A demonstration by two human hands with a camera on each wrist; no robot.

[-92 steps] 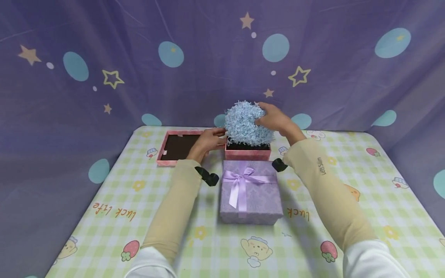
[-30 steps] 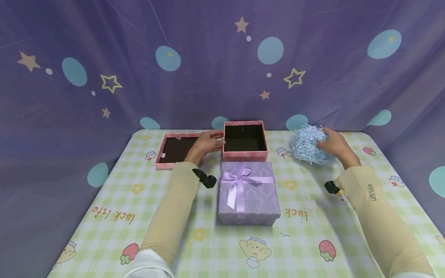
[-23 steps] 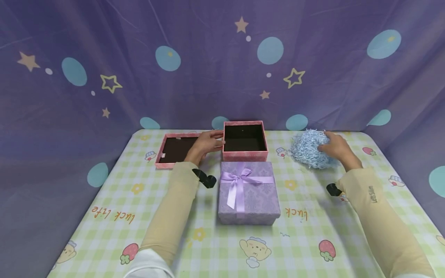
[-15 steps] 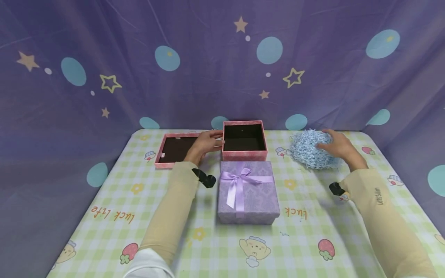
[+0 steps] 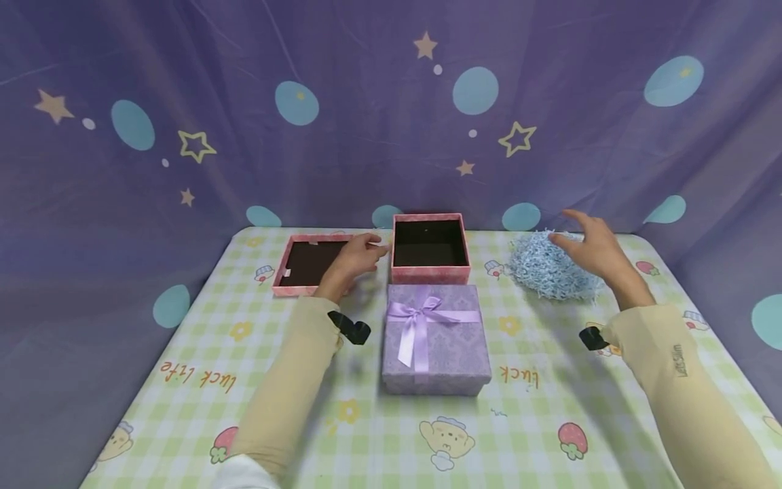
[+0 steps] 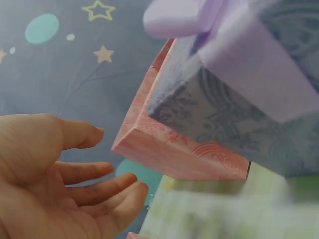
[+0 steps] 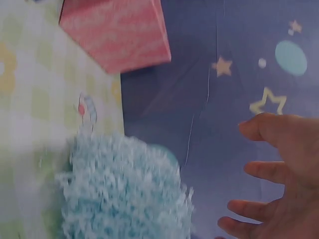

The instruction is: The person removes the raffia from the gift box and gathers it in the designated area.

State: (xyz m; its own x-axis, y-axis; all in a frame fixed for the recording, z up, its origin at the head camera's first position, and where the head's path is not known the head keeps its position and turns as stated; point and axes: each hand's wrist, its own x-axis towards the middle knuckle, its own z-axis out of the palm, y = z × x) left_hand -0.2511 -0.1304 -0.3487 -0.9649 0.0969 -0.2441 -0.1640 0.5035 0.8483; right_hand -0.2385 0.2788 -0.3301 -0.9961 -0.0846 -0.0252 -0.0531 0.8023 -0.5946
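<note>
Ribbon (image 5: 411, 345) crosses the purple box (image 5: 455, 348), the nearest thing on the checked surface (image 5: 366, 451), so I take that box as my landmark. It stands square and covered, probably set centrally so either hand can get round it.

Beyond it to the left lies a shallow pink lid (image 5: 311, 265), dark inside uppermost; I judge its flat top makes the steadier base. The left hand (image 5: 354, 259) sits beyond the purple box's far left corner, thumb and fingers apart, gripping nothing, fingertips just beside the pink box (image 5: 430, 274).

Beyond the purple box to the right, blue paper shreds (image 5: 546, 272) make a loose heap, I suppose kept apart so strands don't stray. The right hand (image 5: 601, 252) hangs by that heap, thumb spread wide, holding nothing.

Directly behind the purple box, the pink box stands upright and lidless, presumably for easy access; I can't tell whether the two touch. Farthest hangs a starry curtain (image 5: 366, 170).
</note>
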